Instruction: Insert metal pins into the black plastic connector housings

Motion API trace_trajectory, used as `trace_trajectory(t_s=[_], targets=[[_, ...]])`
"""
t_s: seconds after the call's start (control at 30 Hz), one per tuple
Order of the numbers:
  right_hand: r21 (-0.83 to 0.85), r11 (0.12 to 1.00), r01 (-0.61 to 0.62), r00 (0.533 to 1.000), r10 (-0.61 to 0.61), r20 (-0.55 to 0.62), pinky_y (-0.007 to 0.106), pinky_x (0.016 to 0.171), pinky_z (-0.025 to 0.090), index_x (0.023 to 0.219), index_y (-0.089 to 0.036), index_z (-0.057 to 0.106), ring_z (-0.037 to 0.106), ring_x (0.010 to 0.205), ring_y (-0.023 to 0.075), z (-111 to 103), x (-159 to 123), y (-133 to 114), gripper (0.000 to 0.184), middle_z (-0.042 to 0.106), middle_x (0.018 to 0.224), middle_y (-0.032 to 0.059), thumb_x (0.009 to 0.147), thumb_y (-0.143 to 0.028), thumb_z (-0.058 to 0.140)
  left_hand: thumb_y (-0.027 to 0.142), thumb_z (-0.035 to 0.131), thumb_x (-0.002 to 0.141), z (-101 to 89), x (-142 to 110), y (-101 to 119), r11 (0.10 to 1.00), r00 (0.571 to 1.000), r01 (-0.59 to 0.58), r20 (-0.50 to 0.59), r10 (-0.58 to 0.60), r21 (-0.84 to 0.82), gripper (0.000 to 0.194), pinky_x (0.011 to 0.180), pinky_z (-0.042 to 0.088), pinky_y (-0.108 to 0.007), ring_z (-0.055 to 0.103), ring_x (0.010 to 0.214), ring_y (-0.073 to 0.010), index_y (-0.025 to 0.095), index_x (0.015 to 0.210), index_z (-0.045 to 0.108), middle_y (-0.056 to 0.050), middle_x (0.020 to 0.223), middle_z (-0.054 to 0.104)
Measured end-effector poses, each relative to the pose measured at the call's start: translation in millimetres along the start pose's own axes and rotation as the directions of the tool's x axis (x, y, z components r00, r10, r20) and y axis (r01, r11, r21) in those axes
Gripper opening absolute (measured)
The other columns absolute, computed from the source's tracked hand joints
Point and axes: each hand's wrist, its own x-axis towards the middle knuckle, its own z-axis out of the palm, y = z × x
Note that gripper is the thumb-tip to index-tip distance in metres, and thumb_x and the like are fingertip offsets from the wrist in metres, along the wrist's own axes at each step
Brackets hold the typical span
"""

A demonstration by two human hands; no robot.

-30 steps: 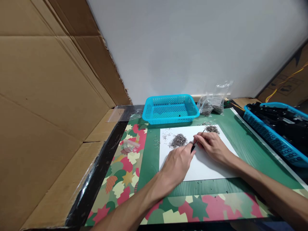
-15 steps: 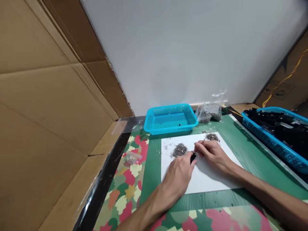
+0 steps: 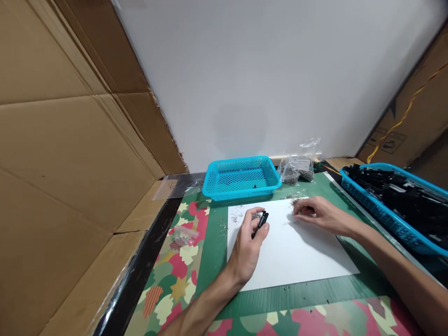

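Note:
A slim black plastic piece (image 3: 261, 223) is gripped between the thumb and fingers of my left hand (image 3: 247, 249), raised over the white sheet (image 3: 280, 261). Behind those fingers, a pile of small metal pins (image 3: 257, 215) is mostly hidden. My right hand (image 3: 317, 215) reaches to a second pile of small metal pins (image 3: 293, 203) at the sheet's far right edge. Its thumb and fingertips are brought close together there; anything between them is too small to make out.
A blue basket (image 3: 241, 193) with a tiny dark bit inside stands at the back. Clear bags of small metal parts (image 3: 297, 171) lie beside it. Another blue basket (image 3: 388, 228), at right, holds black pieces. A small plastic bag (image 3: 185, 235) lies left; cardboard (image 3: 63, 163) walls that side.
My hands have moved apart. The left has turned and drawn back left with the black piece; the right, which held a thin pin-like thing near it, has gone to the right pile.

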Motion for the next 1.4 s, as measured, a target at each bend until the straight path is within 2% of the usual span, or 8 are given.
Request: trace_trajectory(t_s=[0.17,0.4,0.5,0.67,0.87,1.07,1.23,1.4], targets=[[-0.036,0.999,-0.033,0.998,0.035,0.049,0.029,0.062,0.034,0.089,-0.02,0.077,0.047,0.066,0.0151,2,-1,4,0.016,0.058,0.071,-0.0008,0.091,-0.034,0.069,0.047,0.048,0.104,-2.8,4,5,0.976,0.999,0.009,0.035,-0.002,-0.217,0.048,0.059,0.029,-0.024,0.033,0.065,-0.0105,0.023,0.145,0.05,0.0,0.09,0.05],[-0.03,0.997,-0.066,0.991,0.069,0.118,0.029,0.061,0.034,0.084,-0.019,0.072,0.046,0.065,0.0146,1,-1,1,0.023,0.057,0.07,-0.0004,0.095,-0.037,0.063,0.044,0.05,0.106,-2.0,7,-9,0.978,0.996,-0.085,0.006,0.088,-0.189,0.045,0.059,0.031,-0.022,0.037,0.068,-0.0107,0.031,0.148,0.038,-0.001,0.098,0.056],[-0.04,0.999,-0.02,0.993,0.024,0.117,0.03,0.064,0.038,0.087,-0.02,0.072,0.05,0.069,0.0157,0,-3,1,0.021,0.06,0.078,0.001,0.096,-0.036,0.062,0.047,0.053,0.105,-1.0,6,-12,0.98,0.996,-0.084,0.028,0.09,-0.182,0.038,0.058,0.031,-0.021,0.038,0.068,-0.0101,0.031,0.138,0.043,0.0,0.099,0.055],[0.029,0.999,0.035,0.991,-0.039,0.126,0.033,0.077,0.045,0.091,-0.021,0.073,0.062,0.086,0.0196,-1,-3,-3,0.02,0.067,0.1,0.0059,0.097,-0.037,0.064,0.053,0.054,0.103,0.0,6,-12,0.984,0.996,-0.056,0.064,0.068,-0.17,0.033,0.054,0.027,-0.021,0.035,0.065,-0.0091,0.021,0.111,0.06,0.0,0.089,0.049],[0.081,0.994,0.074,0.991,-0.083,0.106,0.032,0.073,0.046,0.092,-0.021,0.072,0.062,0.081,0.0191,0,-4,-11,0.021,0.07,0.093,0.0045,0.098,-0.039,0.064,0.053,0.057,0.102,1.4,9,-14,0.977,0.997,-0.055,0.04,0.065,-0.206,0.034,0.051,0.026,-0.019,0.035,0.062,-0.0071,0.021,0.113,0.059,0.001,0.091,0.051],[-0.017,0.988,0.155,0.982,-0.152,0.116,0.037,0.081,0.049,0.091,-0.023,0.078,0.065,0.095,0.024,6,-3,-6,0.024,0.071,0.1,0.0079,0.099,-0.042,0.065,0.052,0.064,0.099,-5.7,14,-10,0.954,0.986,-0.144,-0.117,0.117,-0.263,0.037,0.05,0.029,-0.018,0.037,0.06,-0.0065,0.024,0.12,0.052,0.002,0.09,0.053],[-0.019,0.988,0.15,0.989,-0.15,0.001,0.033,0.07,0.046,0.085,-0.022,0.074,0.062,0.078,0.0191,28,-2,-14,0.024,0.069,0.087,0.005,0.099,-0.039,0.064,0.048,0.071,0.095,-14.0,21,-7,0.935,0.959,-0.217,-0.24,0.15,-0.282,0.036,0.049,0.03,-0.019,0.037,0.057,-0.0052,0.024,0.116,0.055,0.003,0.087,0.052],[-0.074,0.969,0.237,0.968,-0.241,-0.065,0.031,0.07,0.043,0.099,-0.022,0.076,0.058,0.072,0.0174,58,2,-30,0.014,0.066,0.076,0.0021,0.097,-0.021,0.062,0.051,0.071,0.094,-16.9,27,-11,0.926,0.949,-0.241,-0.272,0.161,-0.292,0.034,0.046,0.026,-0.02,0.034,0.054,-0.004,0.018,0.097,0.063,0.002,0.085,0.051]])
